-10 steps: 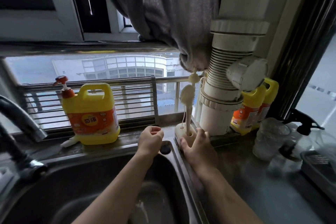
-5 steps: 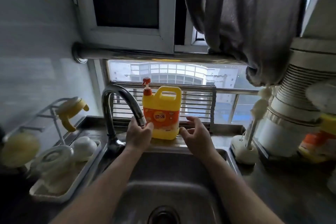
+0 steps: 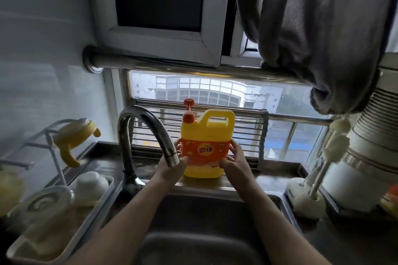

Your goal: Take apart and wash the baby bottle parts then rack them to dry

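The baby bottle parts are lying at the near left: a clear round lid (image 3: 46, 201) and a white domed piece (image 3: 91, 186) are sitting in a tray (image 3: 64, 249), and a yellow handled collar (image 3: 73, 137) is hanging on the wire rack (image 3: 56, 160) above it. To the right, past the faucet (image 3: 142, 118), both hands are gripping a yellow detergent jug (image 3: 206, 135) on the far ledge behind the sink (image 3: 193, 211). The left hand (image 3: 172, 165) is curling around the jug's left side, apparently with the thumb in front, though the spout is partly hiding it. The right hand (image 3: 233, 161) is wrapping fingers around the right side, thumb pressing the label. A bottle brush (image 3: 318, 178) is standing at far right.
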